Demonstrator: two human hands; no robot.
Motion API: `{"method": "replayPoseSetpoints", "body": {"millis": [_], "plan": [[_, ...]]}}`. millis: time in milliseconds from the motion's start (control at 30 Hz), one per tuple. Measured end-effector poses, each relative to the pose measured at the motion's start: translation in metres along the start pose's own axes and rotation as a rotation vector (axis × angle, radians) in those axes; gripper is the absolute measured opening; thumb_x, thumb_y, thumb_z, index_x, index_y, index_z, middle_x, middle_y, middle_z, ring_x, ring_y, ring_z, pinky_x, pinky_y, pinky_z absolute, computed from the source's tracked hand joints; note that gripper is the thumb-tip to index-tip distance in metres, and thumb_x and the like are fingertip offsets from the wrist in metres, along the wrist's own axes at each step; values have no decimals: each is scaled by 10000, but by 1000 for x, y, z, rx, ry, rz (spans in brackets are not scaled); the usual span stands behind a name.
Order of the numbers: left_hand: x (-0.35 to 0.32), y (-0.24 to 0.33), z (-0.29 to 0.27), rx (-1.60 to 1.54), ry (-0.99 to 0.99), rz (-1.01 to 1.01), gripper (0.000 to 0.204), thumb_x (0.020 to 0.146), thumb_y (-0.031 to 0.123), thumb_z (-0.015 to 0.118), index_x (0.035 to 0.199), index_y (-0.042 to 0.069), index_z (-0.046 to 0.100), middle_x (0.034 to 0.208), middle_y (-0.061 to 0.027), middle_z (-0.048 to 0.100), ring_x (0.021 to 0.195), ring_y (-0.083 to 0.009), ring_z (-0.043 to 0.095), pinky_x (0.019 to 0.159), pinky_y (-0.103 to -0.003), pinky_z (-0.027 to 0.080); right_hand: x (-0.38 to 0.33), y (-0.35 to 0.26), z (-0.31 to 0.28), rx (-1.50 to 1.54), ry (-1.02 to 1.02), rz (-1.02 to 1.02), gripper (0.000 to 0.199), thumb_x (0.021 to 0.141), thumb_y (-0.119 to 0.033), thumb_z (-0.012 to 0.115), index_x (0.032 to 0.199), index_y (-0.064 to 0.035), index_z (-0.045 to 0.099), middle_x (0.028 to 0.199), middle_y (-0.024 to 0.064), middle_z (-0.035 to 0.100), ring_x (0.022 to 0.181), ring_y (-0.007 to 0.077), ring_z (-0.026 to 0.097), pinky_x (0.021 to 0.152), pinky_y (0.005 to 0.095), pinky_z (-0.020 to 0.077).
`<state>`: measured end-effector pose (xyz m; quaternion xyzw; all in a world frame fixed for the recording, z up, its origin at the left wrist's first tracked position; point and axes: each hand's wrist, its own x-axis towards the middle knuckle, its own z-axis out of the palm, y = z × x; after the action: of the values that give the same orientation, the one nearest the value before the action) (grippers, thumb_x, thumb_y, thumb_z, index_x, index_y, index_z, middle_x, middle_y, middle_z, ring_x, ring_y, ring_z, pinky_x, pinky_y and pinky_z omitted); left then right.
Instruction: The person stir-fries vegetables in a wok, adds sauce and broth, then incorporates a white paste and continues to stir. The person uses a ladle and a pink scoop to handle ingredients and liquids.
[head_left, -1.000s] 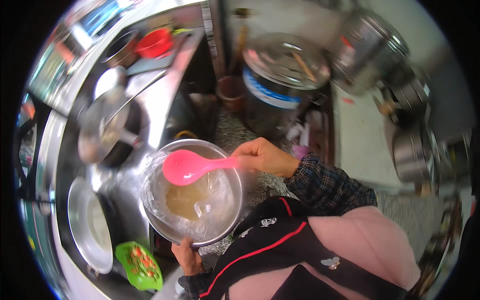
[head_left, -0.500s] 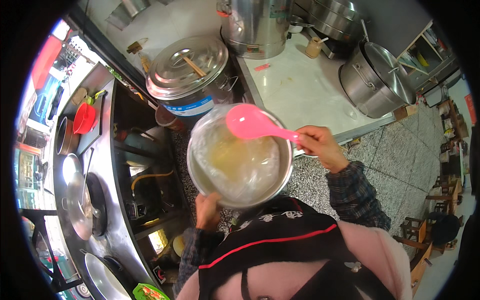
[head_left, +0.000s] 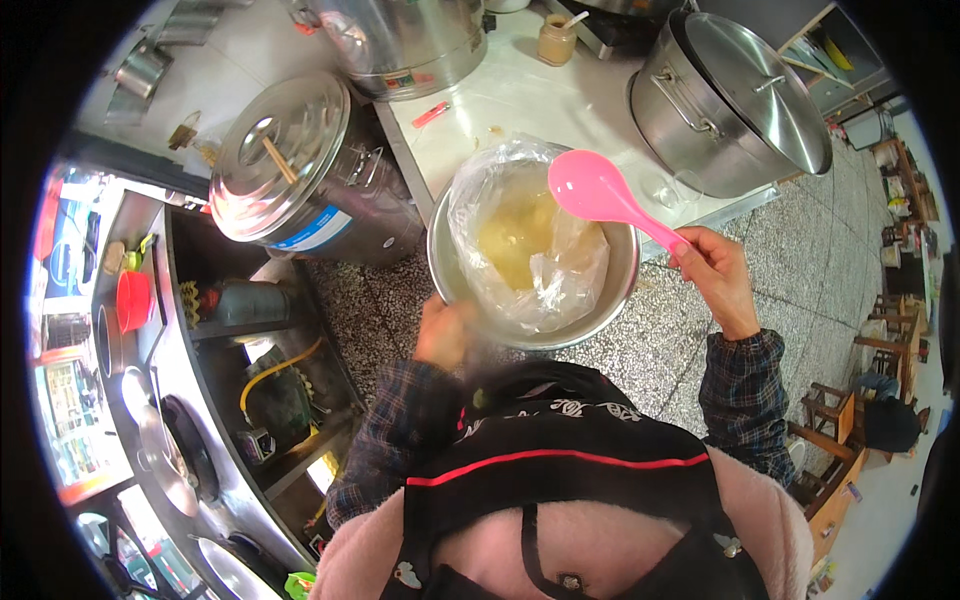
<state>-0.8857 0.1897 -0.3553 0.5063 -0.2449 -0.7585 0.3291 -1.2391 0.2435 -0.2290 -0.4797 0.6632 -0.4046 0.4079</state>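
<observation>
A wide steel bowl (head_left: 622, 292) is in front of me, its far side overlapping the pale worktop's edge in view. A clear plastic bag (head_left: 575, 283) lies in it, its mouth spread around a yellowish liquid (head_left: 512, 243). My right hand (head_left: 718, 278) is closed on the handle end of a pink plastic spoon (head_left: 592, 187). The spoon's broad head hangs over the bowl's far right part, apart from the liquid. At the bowl's near left rim is my left hand (head_left: 446, 332), smeared by motion; whether its fingers grip the rim cannot be made out.
A lidded steel pot (head_left: 290, 160) with chopsticks on top stands left of the worktop (head_left: 520, 105). The worktop bears a large steel pot (head_left: 705, 110), a jar (head_left: 557, 40) and a tall steel container (head_left: 400, 50). Along the left runs a steel stove counter (head_left: 190, 350) with woks.
The view has turned, and the bowl now appears farther right and up, nearer the worktop. The bag's mouth is more open over the liquid. The spoon has moved right with my right hand.
</observation>
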Motion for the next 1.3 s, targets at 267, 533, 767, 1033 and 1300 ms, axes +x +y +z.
{"method": "replayPoseSetpoints", "body": {"millis": [267, 533, 767, 1033, 1300], "plan": [[14, 75, 24, 564, -58, 408, 410, 873, 56, 582, 1250, -81, 499, 1121, -128, 640, 970, -209, 641, 832, -302, 517, 2, -13, 20, -441, 99, -124, 196, 861, -45, 626, 1048, -5, 671, 873, 134, 695, 672, 189, 646, 616, 289, 499], [-1, 96, 123, 1589, -655, 696, 478, 799, 280, 680, 1115, -68, 595, 969, -228, 657, 918, -387, 626, 847, -422, 492, 31, -40, 68, -961, 75, -368, 113, 790, -91, 570, 852, -41, 650, 805, 139, 642, 708, 329, 654, 598, 422, 526], [-8, 65, 131, 1461, -1051, 522, 448, 782, 66, 542, 1212, -53, 503, 916, -244, 637, 815, -395, 632, 698, -472, 503, 46, -50, 110, -1137, -138, -351, 112, 773, -63, 543, 837, -29, 629, 810, 140, 628, 702, 333, 659, 581, 434, 513], [-34, 79, 126, 1337, -1239, 677, 403, 849, 80, 496, 1250, 37, 509, 1118, -171, 609, 879, -378, 616, 720, -465, 503, 32, -56, 79, -1325, -107, -380, 77, 743, -56, 601, 777, -19, 659, 728, 156, 638, 683, 304, 666, 560, 393, 518], [-46, 95, 116, 1280, -1251, 682, 449, 870, 92, 568, 1310, 57, 492, 1130, -157, 616, 858, -352, 596, 744, -432, 507, 33, -70, 73, -1167, -222, -469, 100, 714, -38, 603, 807, -2, 616, 800, 138, 629, 722, 309, 668, 560, 400, 521]]}}
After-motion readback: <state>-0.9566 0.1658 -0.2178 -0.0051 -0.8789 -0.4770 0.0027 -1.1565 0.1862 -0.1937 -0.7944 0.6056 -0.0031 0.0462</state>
